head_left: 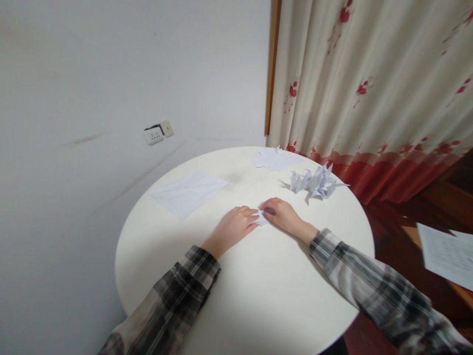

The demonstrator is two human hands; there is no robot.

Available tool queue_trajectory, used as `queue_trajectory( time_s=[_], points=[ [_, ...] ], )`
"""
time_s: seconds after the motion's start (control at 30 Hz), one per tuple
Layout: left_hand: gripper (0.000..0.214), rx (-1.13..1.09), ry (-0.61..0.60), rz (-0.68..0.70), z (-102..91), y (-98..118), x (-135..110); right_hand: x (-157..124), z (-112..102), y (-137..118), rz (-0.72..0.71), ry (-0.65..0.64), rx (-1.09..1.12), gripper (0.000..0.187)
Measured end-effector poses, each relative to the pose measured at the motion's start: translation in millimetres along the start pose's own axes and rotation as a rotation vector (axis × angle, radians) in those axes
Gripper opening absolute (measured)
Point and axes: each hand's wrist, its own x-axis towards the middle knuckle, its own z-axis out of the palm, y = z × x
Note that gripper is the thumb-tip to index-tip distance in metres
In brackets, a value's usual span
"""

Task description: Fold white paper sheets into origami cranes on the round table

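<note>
White table: left hand, right hand, fingers flat on one folded paper; one loose sheet.

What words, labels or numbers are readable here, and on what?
None can be read.
Sheet at the right edge: faint lines of writing, too blurred to read.
Wall socket: no legible marking.
Folded paper between left hand and right hand: blank.
</note>
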Motion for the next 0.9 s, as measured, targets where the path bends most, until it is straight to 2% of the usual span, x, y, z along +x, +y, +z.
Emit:
queue_trajectory(
  time_s=[0.3, 0.9],
  points=[
    [0.023, 0.004, -0.001, -0.015, 0.2, 0.9, 1.1, -0.4, 0.7, -0.3, 0.009, 0.034, -0.01, 0.012],
    [0.023, -0.036, 0.003, -0.036, -0.5, 2.1, 1.2, 1.1, -1.5, -1.9, -0.026, -0.009, 0.021, 0.01]
  ],
)
